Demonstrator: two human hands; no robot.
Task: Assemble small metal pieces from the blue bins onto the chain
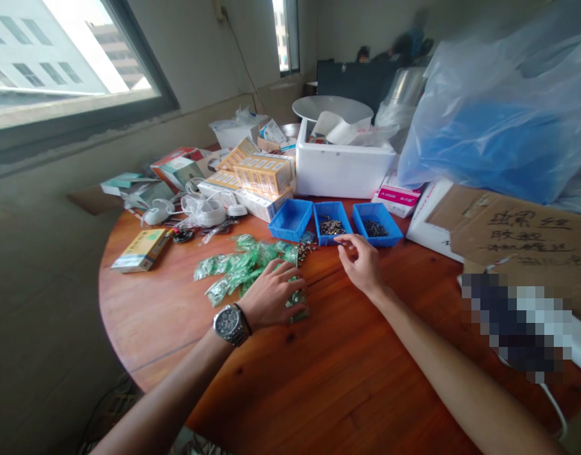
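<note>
My left hand (274, 291), with a watch (229, 323) on its wrist, rests over the right side of a pile of small green plastic packets (245, 265). Its fingers are apart and slightly bent. My right hand (361, 262) is at the front edge of the middle blue bin (330, 222), which holds small metal screws (331, 226). Thumb and index finger come close in a pinch; anything between them is too small to make out. A few loose screws (305, 251) lie between the packets and that bin.
The left blue bin (290, 219) shows a bare floor; the right blue bin (376, 222) holds dark screws. Behind stand yellow boxes (264, 174) and a white foam box (344, 167). A yellow carton (141, 251) lies left, a cardboard box (518, 234) right.
</note>
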